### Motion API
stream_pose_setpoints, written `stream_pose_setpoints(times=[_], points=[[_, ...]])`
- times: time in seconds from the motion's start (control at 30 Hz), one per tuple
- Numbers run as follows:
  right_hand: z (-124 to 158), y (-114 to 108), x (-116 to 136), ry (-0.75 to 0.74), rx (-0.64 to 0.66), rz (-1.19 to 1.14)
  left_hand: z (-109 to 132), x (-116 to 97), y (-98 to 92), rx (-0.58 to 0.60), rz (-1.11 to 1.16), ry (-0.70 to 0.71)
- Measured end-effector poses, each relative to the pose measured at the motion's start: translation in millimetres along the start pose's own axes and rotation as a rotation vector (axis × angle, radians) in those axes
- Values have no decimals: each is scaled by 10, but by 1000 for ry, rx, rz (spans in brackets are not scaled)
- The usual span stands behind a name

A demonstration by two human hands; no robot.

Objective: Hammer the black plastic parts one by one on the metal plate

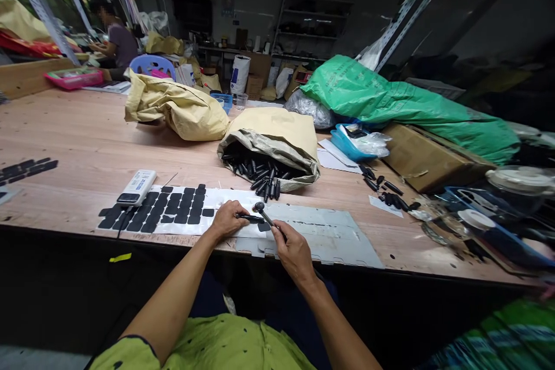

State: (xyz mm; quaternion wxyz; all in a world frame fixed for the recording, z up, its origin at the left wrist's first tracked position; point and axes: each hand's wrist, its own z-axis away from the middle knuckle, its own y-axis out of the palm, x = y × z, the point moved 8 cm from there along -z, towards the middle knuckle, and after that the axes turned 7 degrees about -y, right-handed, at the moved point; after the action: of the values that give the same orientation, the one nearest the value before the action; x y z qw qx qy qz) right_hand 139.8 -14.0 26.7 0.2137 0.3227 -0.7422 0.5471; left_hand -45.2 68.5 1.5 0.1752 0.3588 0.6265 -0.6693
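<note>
My left hand (229, 218) is closed in a pinch at the table's near edge, gripping a thin black piece (251, 218) over the white backing sheet (303, 231). My right hand (291, 248) is closed round a slim black tool with a round head (262, 210); its tip meets the piece in my left hand. A sheet of black adhesive pads (173, 208) lies just to the left. Behind my hands an open tan sack (271, 150) spills several black plastic parts (262, 176).
A white remote-like device (137, 186) rests on the pad sheet. More black parts (388, 191) lie to the right, near a cardboard box (427, 159) and a green bag (403, 101). A second tan sack (177, 107) sits behind. Another person (113, 40) works far left.
</note>
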Motion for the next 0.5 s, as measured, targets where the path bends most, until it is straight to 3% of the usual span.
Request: stream_pose_setpoints(times=[0.3,0.5], points=[[52,3,-90,47,62,70,1,5,-1,-14,23,-2],[-180,-266,-400,132,-77,227,15,-20,-11,6,-5,-9]])
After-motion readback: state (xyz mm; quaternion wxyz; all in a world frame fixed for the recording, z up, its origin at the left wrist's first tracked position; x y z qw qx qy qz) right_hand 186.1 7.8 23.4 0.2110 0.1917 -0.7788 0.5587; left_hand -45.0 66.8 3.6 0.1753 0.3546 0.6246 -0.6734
